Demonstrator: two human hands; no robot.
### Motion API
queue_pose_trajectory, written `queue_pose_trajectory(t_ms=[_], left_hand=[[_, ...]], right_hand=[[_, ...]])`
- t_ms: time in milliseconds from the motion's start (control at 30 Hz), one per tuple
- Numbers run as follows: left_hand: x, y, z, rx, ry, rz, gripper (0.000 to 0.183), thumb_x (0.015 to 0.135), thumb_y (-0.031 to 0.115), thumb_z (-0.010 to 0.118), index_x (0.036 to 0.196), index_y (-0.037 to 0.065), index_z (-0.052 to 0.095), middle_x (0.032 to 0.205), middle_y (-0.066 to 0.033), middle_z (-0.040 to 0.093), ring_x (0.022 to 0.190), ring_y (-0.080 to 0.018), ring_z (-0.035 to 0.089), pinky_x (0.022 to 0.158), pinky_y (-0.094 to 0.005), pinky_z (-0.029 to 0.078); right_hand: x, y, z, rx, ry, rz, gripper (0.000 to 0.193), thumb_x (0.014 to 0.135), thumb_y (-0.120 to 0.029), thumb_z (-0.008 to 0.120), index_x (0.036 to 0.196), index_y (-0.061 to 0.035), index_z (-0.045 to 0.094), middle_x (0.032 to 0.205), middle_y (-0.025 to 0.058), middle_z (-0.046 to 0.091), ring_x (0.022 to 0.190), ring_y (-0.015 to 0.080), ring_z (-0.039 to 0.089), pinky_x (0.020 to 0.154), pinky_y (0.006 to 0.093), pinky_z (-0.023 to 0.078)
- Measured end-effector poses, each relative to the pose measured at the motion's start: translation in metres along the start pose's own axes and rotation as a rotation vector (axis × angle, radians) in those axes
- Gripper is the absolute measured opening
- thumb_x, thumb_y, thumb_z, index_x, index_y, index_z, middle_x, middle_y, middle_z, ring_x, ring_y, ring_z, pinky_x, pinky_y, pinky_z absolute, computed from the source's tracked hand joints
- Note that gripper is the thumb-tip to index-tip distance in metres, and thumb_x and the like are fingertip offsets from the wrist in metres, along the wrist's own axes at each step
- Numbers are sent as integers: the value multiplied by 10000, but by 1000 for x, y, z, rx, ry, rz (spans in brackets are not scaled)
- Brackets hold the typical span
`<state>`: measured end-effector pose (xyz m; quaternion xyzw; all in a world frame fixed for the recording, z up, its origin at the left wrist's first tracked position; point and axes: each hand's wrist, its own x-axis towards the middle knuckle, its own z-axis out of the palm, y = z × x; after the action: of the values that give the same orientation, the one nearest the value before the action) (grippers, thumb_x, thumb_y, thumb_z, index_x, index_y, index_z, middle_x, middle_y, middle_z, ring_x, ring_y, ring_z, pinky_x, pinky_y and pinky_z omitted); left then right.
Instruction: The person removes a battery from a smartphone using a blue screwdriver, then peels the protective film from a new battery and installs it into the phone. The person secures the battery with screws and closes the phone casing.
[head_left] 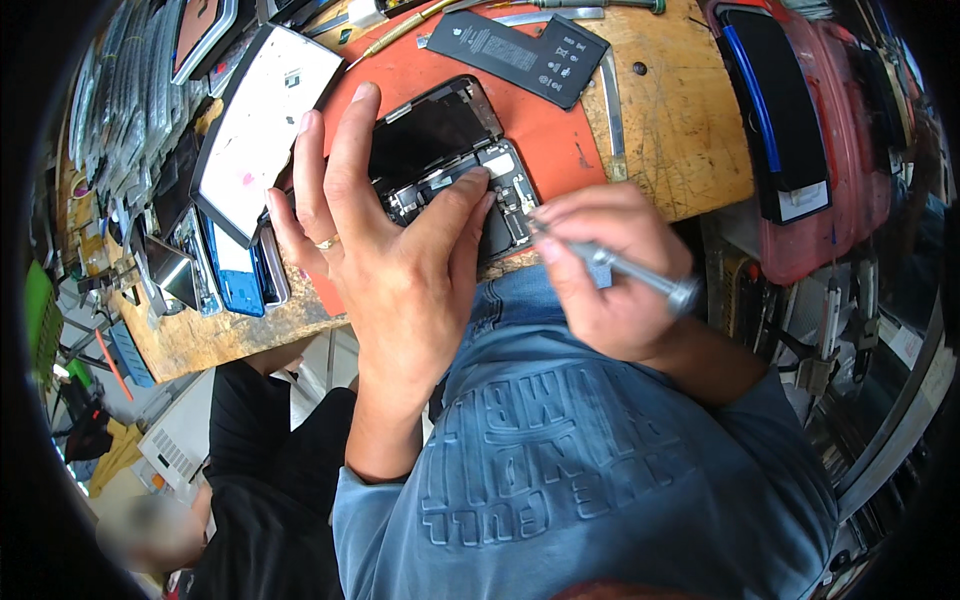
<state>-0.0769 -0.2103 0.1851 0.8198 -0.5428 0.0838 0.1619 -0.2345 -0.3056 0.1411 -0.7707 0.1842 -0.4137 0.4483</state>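
An opened smartphone [505,222] lies at the front edge of the bench, its inner parts bare. Its dark screen [437,130] is folded up along the far side. My left hand [385,235] holds the phone down: index finger and thumb close together on its inside, the other fingers raised and spread. A ring is on one of them. In my right hand [615,265] is a slim silver screwdriver [635,272], pinched between the fingers, its tip at the phone's right edge. The exact point of contact is hidden by the fingertips.
An orange mat [553,150] covers part of the wooden bench [690,120]. Beyond the phone lies a black L-shaped battery [520,55]. A white-faced panel [268,125] and stacked phone parts crowd the left. At right stands a reddish transparent box [815,230]. Another person [270,480] sits at lower left.
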Motion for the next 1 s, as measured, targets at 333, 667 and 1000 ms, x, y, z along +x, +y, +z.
queue_pose_trajectory(t_ms=[333, 667, 1000], left_hand=[[-7, -8, -2, -74, 7, 73, 129, 828, 217, 890, 943, 270, 867, 1722, -217, 410, 1636, -477, 266, 1314, -605, -10], [-15, -13, -3, -5, -10, 200, 169, 817, 335, 893, 979, 381, 882, 1689, -204, 457, 1591, -504, 329, 1305, -613, 75], [-18, -15, 0, 45, 15, 261, 149, 859, 357, 860, 1003, 389, 883, 1684, -160, 460, 1585, -467, 337, 1304, -584, 62]], right_hand=[[2, 3, 5, 367, 132, 374, 131, 948, 50, 763, 1046, -6, 697, 974, 85, 713, 863, 145, 677, 751, 282, 531], [2, 10, 7, 287, 122, 305, 139, 925, 52, 778, 1025, -17, 709, 927, 77, 716, 781, 144, 664, 658, 283, 498], [4, 6, -8, 227, -93, 349, 141, 1002, 109, 659, 1117, 49, 604, 1073, 158, 682, 940, 153, 700, 847, 278, 593]])
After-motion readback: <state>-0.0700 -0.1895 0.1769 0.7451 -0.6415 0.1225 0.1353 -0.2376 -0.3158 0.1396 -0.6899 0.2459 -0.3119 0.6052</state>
